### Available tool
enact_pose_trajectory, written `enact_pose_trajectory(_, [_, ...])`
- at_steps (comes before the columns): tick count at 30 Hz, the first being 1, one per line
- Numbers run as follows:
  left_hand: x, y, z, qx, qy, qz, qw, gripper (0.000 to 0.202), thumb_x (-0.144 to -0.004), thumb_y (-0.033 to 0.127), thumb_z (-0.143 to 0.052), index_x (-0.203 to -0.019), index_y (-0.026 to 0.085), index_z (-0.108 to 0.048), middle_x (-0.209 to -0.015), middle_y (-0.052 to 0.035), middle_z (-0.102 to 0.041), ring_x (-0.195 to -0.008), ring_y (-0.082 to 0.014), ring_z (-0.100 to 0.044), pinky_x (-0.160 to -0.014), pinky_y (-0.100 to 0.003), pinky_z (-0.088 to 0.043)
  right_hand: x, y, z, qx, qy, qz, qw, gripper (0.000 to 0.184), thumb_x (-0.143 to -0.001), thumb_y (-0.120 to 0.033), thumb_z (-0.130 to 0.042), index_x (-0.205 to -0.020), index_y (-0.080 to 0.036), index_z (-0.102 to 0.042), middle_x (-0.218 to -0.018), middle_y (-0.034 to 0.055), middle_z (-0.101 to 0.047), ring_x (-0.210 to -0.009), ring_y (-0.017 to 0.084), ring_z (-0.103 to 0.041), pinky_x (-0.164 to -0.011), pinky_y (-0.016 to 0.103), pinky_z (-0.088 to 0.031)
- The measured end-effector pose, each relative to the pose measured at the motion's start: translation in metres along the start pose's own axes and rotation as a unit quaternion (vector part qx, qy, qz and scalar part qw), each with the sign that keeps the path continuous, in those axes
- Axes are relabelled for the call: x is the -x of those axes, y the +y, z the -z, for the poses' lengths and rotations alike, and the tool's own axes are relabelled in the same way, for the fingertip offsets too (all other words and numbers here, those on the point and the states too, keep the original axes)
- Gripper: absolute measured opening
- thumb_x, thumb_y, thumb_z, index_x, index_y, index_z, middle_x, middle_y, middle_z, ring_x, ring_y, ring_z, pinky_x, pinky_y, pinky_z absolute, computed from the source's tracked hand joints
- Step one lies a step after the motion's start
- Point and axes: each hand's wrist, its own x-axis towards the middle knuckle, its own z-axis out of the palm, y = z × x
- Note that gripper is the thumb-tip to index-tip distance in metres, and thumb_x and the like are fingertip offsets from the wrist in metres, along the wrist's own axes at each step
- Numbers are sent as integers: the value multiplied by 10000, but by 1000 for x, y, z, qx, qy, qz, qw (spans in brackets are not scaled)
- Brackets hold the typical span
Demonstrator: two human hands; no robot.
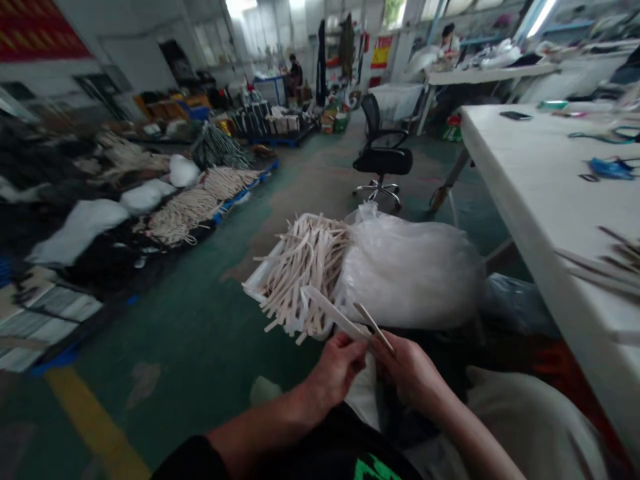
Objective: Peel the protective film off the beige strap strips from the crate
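Observation:
A pale fabric strip (333,313) runs up and to the left from between my two hands. My left hand (340,370) pinches it near its lower end. Close beside it, my right hand (407,370) is closed on a thin, tan, stick-like piece (373,325); whether this is another strip or a tool, I cannot tell. Just beyond my hands, a white tray (257,280) is heaped with similar loose pale strips (313,260). A large, translucent white plastic bag (410,267) bulges against the tray's right side.
To the right stands a white table (530,173) with a phone (516,115) and dark strips (600,273). A black swivel chair (383,160) is ahead. Bundled cords (185,210) and white sacks (80,230) line the left. Two people are in the background.

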Motion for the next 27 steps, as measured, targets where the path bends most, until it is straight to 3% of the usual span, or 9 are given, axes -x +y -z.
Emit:
enact_pose_trajectory(5, [-8,18,7,-3,52,-81,995,472,-428,347,-1025,-759,136,-762,-638,26,-600,-539,-46,-451,-536,-189,-354,7,19,6,-39,-55,-20,998,585,-961,-713,-321,-762,-213,-549,-627,27,-619,-556,172,-571,-532,255,-417])
enact_pose_trajectory(10, [2,5,-9,-21,-10,-41,999,433,-455,344,-1019,-759,145,-782,-685,-20,-649,-578,-81,-497,-552,-211,-369,5,3,4,45,38,7,998,506,-956,-632,-346,-734,-225,-548,-612,31,-609,-549,179,-538,-523,272,-375])
enact_pose_trajectory(12, [2,2,-13,-26,-17,-51,998,422,-468,354,-1013,-762,144,-795,-679,-30,-648,-580,-85,-486,-557,-220,-363,5,-2,3,19,35,20,999,502,-965,-625,-341,-765,-228,-573,-636,34,-629,-554,186,-563,-533,278,-395])
enact_pose_trajectory(17, [-2,12,-8,-50,28,-79,995,447,-420,363,-1021,-753,163,-800,-631,-5,-614,-541,-72,-429,-547,-225,-328,15,11,6,-39,-2,13,999,543,-960,-676,-355,-724,-234,-566,-603,39,-625,-542,194,-567,-523,278,-424])
enact_pose_trajectory(22, [5,0,-16,-75,-42,-41,995,373,-491,349,-990,-735,146,-793,-691,-43,-651,-577,-92,-445,-576,-247,-341,13,10,-2,-16,43,14,999,528,-938,-683,-378,-725,-238,-569,-620,34,-641,-546,192,-588,-524,272,-418])
enact_pose_trajectory(27, [0,14,-10,-89,8,-87,992,444,-461,389,-1003,-793,163,-812,-625,2,-584,-553,-77,-395,-565,-235,-311,15,29,-3,-47,14,-5,999,544,-935,-704,-381,-714,-246,-578,-615,43,-655,-537,198,-606,-503,265,-438])
